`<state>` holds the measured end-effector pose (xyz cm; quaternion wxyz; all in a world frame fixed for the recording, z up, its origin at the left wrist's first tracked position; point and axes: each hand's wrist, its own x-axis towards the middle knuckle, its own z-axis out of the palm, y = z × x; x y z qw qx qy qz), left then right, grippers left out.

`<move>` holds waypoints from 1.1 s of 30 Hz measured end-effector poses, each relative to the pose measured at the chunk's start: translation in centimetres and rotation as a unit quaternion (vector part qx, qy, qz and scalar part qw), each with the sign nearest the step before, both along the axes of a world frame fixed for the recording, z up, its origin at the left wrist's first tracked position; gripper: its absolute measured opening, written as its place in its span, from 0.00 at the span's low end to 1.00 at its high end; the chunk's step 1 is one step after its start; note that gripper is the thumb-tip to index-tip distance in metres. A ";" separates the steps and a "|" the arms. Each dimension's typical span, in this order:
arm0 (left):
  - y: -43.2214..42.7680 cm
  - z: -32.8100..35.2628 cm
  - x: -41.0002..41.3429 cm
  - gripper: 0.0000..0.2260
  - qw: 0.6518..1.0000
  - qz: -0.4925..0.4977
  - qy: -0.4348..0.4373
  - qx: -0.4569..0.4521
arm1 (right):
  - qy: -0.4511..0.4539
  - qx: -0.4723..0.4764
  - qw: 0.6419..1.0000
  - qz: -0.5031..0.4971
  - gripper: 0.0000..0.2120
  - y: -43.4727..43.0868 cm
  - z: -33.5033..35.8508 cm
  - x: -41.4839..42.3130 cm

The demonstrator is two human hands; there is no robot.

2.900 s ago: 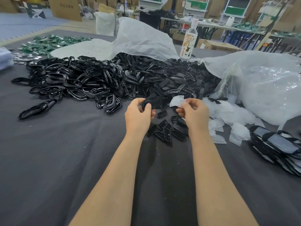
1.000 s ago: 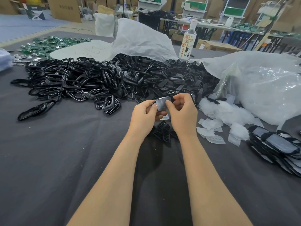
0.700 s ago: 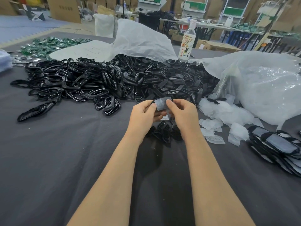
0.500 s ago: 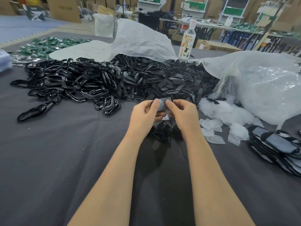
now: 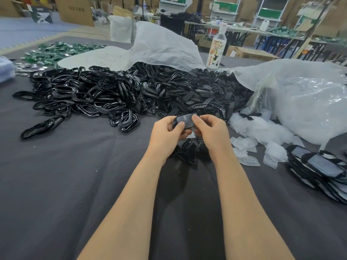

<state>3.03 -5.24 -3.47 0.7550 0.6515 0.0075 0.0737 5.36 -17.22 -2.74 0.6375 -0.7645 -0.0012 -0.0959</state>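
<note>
Head view puts the black plastic piece [image 5: 185, 120] dead centre, held just above the cloth. Your left hand [image 5: 165, 135] pinches its left end, thumb on top, and your right hand [image 5: 213, 132] pinches its right end, fingers curled under. Its face looks smooth and glossy.

At 6 o'clock, small ribbed black inserts [image 5: 188, 153] lie on the dark matte tablecloth [image 5: 75, 184], partly hidden by your wrists. From 10 to 12 o'clock a heap of shiny oval frames [image 5: 84, 98] blocks the far side. Thin translucent film scraps [image 5: 259, 128] lie at 3 o'clock, with a crinkled clear bag [image 5: 309, 96] at 2. A flat stack of finished pieces [image 5: 319, 168] sits at 4 o'clock and a labelled bottle [image 5: 216, 51] stands at 1.
</note>
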 end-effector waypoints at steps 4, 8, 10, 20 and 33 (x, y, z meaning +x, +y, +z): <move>0.0 -0.1 0.2 0.08 1.000 0.025 0.012 -0.007 | -0.030 -0.029 0.999 -0.018 0.06 0.5 0.1 -0.2; 0.1 0.0 0.2 0.10 0.997 0.057 0.017 -0.039 | -0.116 -0.078 0.987 -0.077 0.03 1.0 0.2 -0.6; 0.1 0.1 0.3 0.10 0.997 0.066 0.016 -0.045 | -0.143 -0.104 0.980 -0.087 0.02 1.5 0.2 -0.7; 0.0 -0.1 0.4 0.07 0.997 0.080 0.012 -0.011 | -0.137 -0.136 0.977 -0.090 0.04 2.7 -0.1 -1.0; 0.2 -0.1 0.3 0.09 0.995 0.097 0.014 -0.011 | -0.167 -0.146 0.971 -0.093 0.05 3.2 -0.2 -1.3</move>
